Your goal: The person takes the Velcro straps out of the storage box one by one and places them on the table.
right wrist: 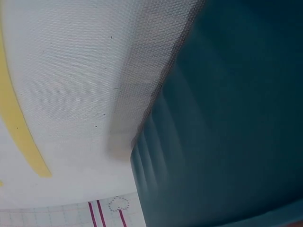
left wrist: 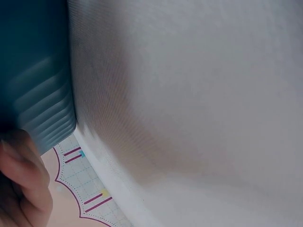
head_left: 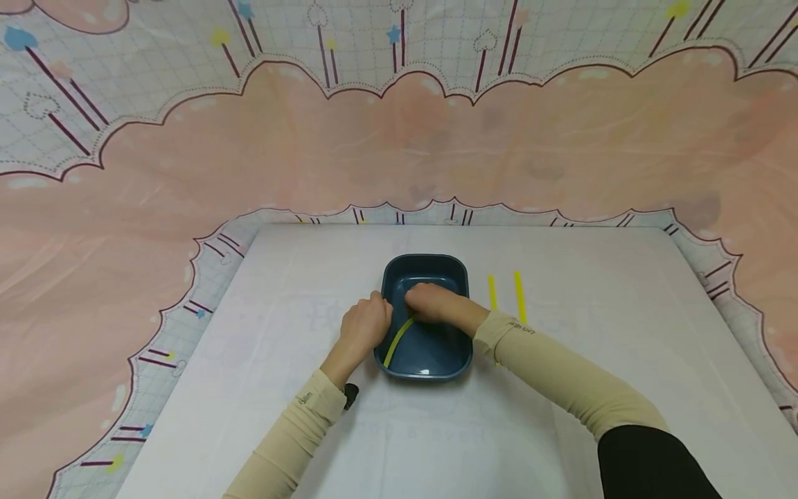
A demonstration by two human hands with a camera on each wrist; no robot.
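A dark blue rectangular tub (head_left: 430, 350) stands on the white tabletop. At its left rim my left hand (head_left: 366, 320) holds on with curled fingers, and in the left wrist view the fingers (left wrist: 23, 175) show beside the tub's ribbed outer wall (left wrist: 42, 104). My right hand (head_left: 433, 301) reaches over the right rim into the tub, fingers curled and their tips hidden. A curved yellow strip (head_left: 397, 343) runs from beneath this hand to the tub's front left corner; its upper end is covered by the hand.
Right of the tub, yellow strips (head_left: 520, 298) lie on the white tabletop (head_left: 611, 333), one partly behind the right sleeve. The right wrist view shows a yellow strip (right wrist: 19, 123) beside the tub's wall (right wrist: 189, 142). Patterned pink cloth (head_left: 436, 152) surrounds the table.
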